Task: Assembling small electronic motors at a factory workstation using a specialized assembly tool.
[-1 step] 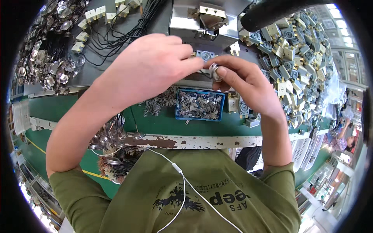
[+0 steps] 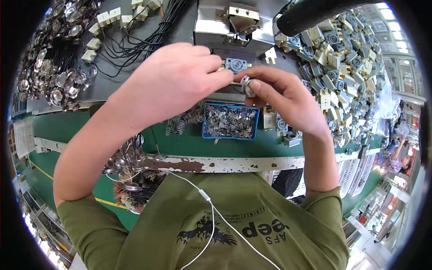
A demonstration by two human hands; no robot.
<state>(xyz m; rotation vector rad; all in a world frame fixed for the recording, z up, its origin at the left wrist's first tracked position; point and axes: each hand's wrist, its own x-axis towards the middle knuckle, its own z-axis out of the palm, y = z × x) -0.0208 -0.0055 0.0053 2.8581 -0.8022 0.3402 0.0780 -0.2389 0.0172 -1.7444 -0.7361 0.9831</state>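
My right hand (image 2: pixel 288 100) pinches a small round metal cap (image 2: pixel 247 86) between thumb and fingers, held on edge above the bench's front lip. Close against it on the left is my left hand (image 2: pixel 186 74), its fingers curled and its index finger pointing to the right fingertips. Whatever the left fingers pinch is hidden behind them. A thin dark wire shows beside the cap. Just beyond the hands, a grey square switch-like part (image 2: pixel 236 65) with a round centre lies in front of a metal fixture (image 2: pixel 243 24).
A blue tray (image 2: pixel 206 135) of small metal tabs stands below my hands, beside coiled springs (image 2: pixel 182 121). Grey and cream switch parts (image 2: pixel 333 67) are heaped right. Metal caps (image 2: pixel 58 81) and black-wired cream blocks (image 2: pixel 103 19) lie left. A black tube (image 2: pixel 315 15) crosses above.
My left hand has come down very slightly toward me. The right hand keeps its hold on the metal cap, and the surroundings look the same.
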